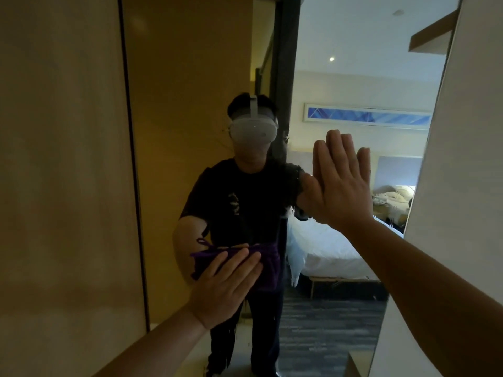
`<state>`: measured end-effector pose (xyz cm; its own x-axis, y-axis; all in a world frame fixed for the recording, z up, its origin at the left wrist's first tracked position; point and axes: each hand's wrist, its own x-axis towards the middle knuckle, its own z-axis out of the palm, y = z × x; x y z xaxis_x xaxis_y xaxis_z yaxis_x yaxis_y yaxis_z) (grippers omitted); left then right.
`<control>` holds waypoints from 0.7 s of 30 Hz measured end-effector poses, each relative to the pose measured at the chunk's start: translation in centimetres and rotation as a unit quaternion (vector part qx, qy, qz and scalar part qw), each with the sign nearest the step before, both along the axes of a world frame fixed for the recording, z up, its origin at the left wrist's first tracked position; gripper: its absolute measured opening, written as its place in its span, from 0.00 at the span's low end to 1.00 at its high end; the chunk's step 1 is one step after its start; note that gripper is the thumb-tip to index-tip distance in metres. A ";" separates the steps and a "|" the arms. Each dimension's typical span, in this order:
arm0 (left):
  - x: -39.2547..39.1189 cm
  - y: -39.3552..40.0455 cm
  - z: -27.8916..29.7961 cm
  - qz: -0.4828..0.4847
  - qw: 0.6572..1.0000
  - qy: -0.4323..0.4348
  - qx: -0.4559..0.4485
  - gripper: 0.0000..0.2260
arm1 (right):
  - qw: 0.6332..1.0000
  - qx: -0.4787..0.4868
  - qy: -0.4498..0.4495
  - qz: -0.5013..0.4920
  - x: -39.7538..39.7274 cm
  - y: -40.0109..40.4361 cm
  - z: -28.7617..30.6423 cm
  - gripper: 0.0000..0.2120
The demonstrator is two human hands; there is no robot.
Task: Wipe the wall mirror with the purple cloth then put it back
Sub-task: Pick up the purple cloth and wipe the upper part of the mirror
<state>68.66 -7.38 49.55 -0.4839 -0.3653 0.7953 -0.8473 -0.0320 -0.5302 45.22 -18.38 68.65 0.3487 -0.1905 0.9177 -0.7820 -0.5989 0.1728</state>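
Note:
A tall wall mirror (340, 77) fills the middle of the view and reflects a person with a headset. My left hand (226, 287) lies flat, fingers straight, on the purple cloth (266, 268) and presses it against the glass low in the mirror. The cloth is bunched, with a loose loop at its upper left. My right hand (343, 183) is open with its fingers straight and together, its palm flat on the glass higher up and to the right. It holds nothing.
A tan wooden panel (62, 186) borders the mirror on the left and a pale wall (462, 186) on the right. The mirror reflects a bedroom with a white bed, a dark carpet and a blue picture.

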 end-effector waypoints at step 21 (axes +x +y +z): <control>-8.4 -3.8 35.3 -0.029 0.993 0.053 -0.097 0.21 | 0.997 0.047 -0.032 -0.046 -6.7 -3.3 -2.0 0.30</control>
<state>60.26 -11.15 84.89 -0.4089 -0.1742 0.8958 -0.9015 -0.0752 -0.4261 38.56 -21.73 66.65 0.2672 -0.3061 0.9137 -0.8424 -0.5346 0.0673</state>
